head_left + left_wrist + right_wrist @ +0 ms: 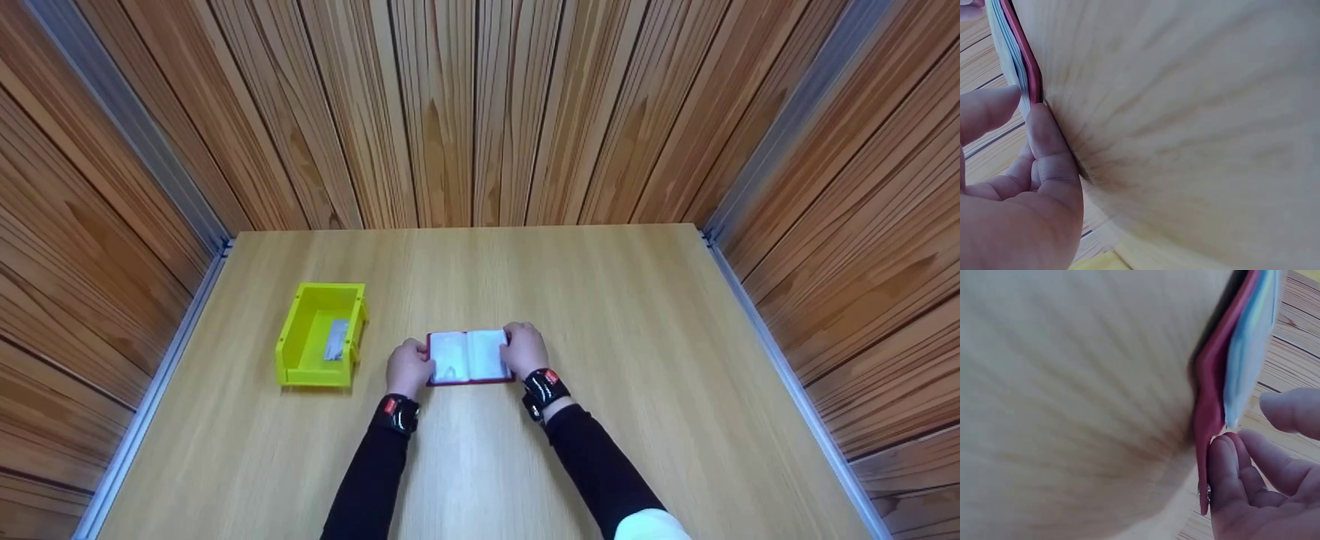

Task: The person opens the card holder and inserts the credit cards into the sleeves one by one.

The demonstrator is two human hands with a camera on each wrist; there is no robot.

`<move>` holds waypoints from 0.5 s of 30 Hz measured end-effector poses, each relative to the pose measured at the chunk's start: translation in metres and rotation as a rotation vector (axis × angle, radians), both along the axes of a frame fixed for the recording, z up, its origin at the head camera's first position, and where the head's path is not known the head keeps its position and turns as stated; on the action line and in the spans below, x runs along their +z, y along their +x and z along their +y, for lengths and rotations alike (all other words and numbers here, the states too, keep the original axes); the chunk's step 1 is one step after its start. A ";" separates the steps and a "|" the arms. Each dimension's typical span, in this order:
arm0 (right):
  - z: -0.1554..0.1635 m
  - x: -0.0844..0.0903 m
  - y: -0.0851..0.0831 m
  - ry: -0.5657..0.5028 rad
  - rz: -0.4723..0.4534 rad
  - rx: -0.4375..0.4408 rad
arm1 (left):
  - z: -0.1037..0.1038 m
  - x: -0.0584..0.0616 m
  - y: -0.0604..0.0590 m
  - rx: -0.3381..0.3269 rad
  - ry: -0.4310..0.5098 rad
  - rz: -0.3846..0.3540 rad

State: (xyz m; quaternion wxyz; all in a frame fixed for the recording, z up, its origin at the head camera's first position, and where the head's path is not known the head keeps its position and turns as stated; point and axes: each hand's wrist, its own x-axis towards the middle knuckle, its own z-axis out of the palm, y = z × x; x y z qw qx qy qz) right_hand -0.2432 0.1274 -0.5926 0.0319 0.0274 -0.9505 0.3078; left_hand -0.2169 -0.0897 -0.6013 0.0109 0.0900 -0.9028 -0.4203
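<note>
A small notebook (487, 352) with a red cover lies open on the table, its white pages facing up. My left hand (409, 367) pinches its left edge; in the left wrist view one fingertip is against the red cover (1028, 70) and another meets the pages. At the right edge, my right hand (526, 349) holds the notebook with curled fingers. The right wrist view shows fingertips against a red flap (1202, 467) with a metal snap, while another finger stands apart from the page edges. The notebook's underside is hidden.
To the left stands a yellow plastic bin (289, 341), with a flat whitish-grey piece (337, 339) inside. Wood-panelled walls (442, 112) with metal corner rails enclose the light wooden table (615, 300) at the back and both sides.
</note>
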 end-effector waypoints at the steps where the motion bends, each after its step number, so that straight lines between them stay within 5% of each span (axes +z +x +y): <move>1: 0.001 0.000 0.000 0.004 -0.004 0.001 | 0.000 0.000 0.000 0.000 0.003 0.002; 15: 0.003 -0.003 -0.002 0.007 -0.033 0.015 | 0.000 0.000 0.000 -0.003 -0.008 -0.007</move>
